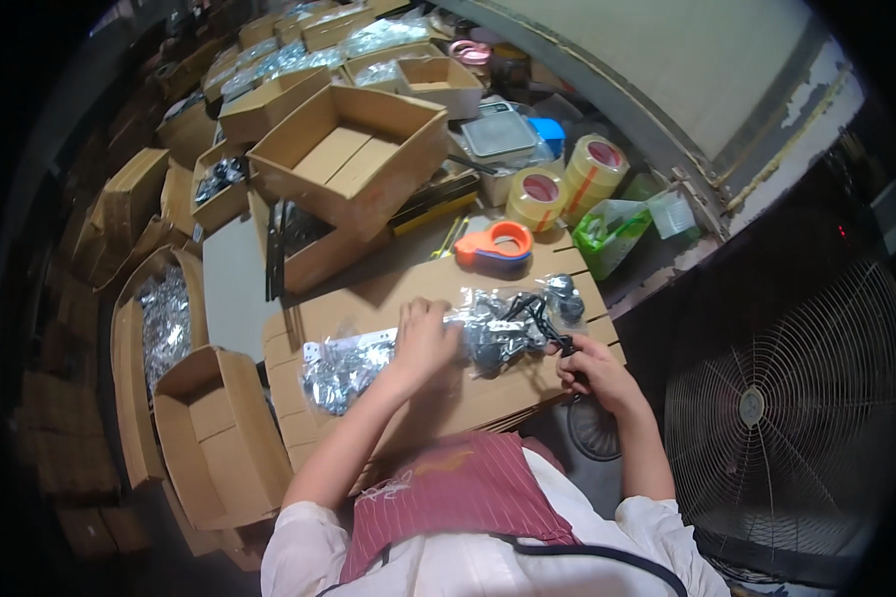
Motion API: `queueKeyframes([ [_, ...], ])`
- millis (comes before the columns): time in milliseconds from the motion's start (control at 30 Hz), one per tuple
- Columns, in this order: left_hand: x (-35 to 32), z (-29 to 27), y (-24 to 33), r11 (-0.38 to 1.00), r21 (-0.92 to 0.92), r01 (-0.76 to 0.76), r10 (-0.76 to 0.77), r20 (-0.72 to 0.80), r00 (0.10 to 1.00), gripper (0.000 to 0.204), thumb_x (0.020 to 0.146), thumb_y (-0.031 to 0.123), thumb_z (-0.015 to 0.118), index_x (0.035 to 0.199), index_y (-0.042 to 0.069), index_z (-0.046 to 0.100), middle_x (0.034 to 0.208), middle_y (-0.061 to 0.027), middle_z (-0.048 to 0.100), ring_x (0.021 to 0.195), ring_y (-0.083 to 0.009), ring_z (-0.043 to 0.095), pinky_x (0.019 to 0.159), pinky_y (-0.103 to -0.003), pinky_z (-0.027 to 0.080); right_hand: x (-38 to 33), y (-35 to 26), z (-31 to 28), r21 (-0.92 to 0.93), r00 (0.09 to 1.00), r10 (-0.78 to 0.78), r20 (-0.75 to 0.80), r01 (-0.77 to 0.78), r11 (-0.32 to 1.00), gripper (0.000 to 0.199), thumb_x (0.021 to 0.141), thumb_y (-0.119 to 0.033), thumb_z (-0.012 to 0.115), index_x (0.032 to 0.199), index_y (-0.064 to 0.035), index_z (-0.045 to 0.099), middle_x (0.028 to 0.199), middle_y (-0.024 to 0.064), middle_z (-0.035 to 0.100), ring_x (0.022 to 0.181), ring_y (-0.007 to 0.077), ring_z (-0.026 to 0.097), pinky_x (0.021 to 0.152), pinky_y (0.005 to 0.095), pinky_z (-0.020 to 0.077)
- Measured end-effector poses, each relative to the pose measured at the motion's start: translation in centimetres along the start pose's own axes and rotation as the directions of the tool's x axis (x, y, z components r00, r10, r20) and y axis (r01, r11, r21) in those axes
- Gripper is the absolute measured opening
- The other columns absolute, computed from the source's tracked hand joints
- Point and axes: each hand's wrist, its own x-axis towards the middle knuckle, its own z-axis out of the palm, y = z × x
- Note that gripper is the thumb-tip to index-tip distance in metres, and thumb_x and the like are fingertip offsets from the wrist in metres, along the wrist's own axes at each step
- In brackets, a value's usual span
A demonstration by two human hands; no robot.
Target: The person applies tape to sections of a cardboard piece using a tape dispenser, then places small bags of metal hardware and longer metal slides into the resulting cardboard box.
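Note:
My left hand [426,340] is curled closed over the clear plastic packaging, between two filled sections. The left section is a clear bag [343,370] of small silver hardware with a white strip along its top. To the right, another clear bag [493,336] holds dark and silver parts. Round black pieces [564,291] show at its far right end. My right hand [595,372] is closed round a slim black item [567,350] at that end; its kind is unclear. Everything lies on stacked flat cardboard [368,308].
Beyond the bags sit an orange tape dispenser [497,246] and clear tape rolls [537,196]. Open cardboard boxes [363,139] and a scale [499,132] stand farther back. An empty carton [219,438] is at the left, a large fan [756,408] at the right.

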Motion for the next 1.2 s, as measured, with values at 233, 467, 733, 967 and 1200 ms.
queueKeyframes([
  [233, 4.0, 3.4, -0.3, 0.99, -0.137, 0.03, -0.027, 0.027, 0.999, 0.022, 0.084, 0.021, 0.075, 0.096, 0.004, 0.068, 0.106, -0.0218, 0.063, 0.108, -0.0401, 0.056, 0.1, -0.047, 0.044, -0.3, -0.4, -3.8, -0.009, 0.997, -0.056, -0.052, 0.055, 0.998, 0.03, 0.089, -0.004, 0.05, 0.117, -0.0002, 0.06, 0.071, 0.0018, 0.054, 0.051, 0.0073, 0.045, 0.053, 0.0216, 0.042],
  [467, -0.1, -4.2, 0.1, 0.392, -0.88, 0.267, -0.183, 0.21, 0.961, 0.014, 0.1, 0.011, 0.063, 0.102, 0.008, 0.049, 0.085, 0.0004, 0.058, 0.079, -0.0075, 0.058, 0.075, -0.027, 0.054, 1.4, 0.1, -5.2, -0.072, 0.978, -0.137, -0.158, 0.127, 0.989, 0.029, 0.088, -0.004, 0.052, 0.116, -0.0007, 0.061, 0.068, 0.0004, 0.055, 0.049, 0.0064, 0.045, 0.044, 0.0199, 0.0344],
  [733, -7.5, -11.4, -7.7, 0.24, -0.92, 0.31, -0.42, 0.19, 0.887, 0.02, 0.101, 0.016, 0.062, 0.112, 0.009, 0.046, 0.108, -0.0179, 0.069, 0.094, -0.026, 0.072, 0.077, -0.038, 0.064, 3.8, -0.4, -4.0, -0.094, 0.99, -0.105, -0.092, 0.097, 0.991, 0.028, 0.089, -0.007, 0.052, 0.115, -0.0009, 0.06, 0.068, 0.001, 0.055, 0.05, 0.0079, 0.048, 0.047, 0.02, 0.0388],
  [967, -8.4, -9.9, -8.0, 0.917, -0.226, 0.329, -0.369, -0.167, 0.914, 0.03, 0.088, 0.008, 0.069, 0.115, 0.003, 0.057, 0.111, -0.0149, 0.067, 0.094, -0.0338, 0.068, 0.08, -0.041, 0.054, 5.3, -2.8, -1.7, -0.24, 0.985, -0.17, -0.016, 0.161, 0.957, 0.03, 0.089, -0.005, 0.055, 0.118, 0.0001, 0.061, 0.072, -0.0007, 0.055, 0.053, 0.006, 0.047, 0.049, 0.0211, 0.0381],
  [1200, -5.2, -8.4, -4.2, 0.969, 0.244, -0.027, 0.101, -0.294, 0.951, 0.045, 0.083, 0.006, 0.071, 0.125, 0.0, 0.055, 0.132, -0.0217, 0.053, 0.12, -0.0435, 0.049, 0.103, -0.051, 0.039, 7.8, -3.9, -4.0, -0.81, 0.726, -0.496, 0.477, 0.582, 0.072, 0.045, 0.086, -0.005, 0.061, 0.131, -0.004, 0.055, 0.089, 0.0147, 0.066, 0.079, 0.0294, 0.067, 0.072, 0.0396, 0.0532],
])
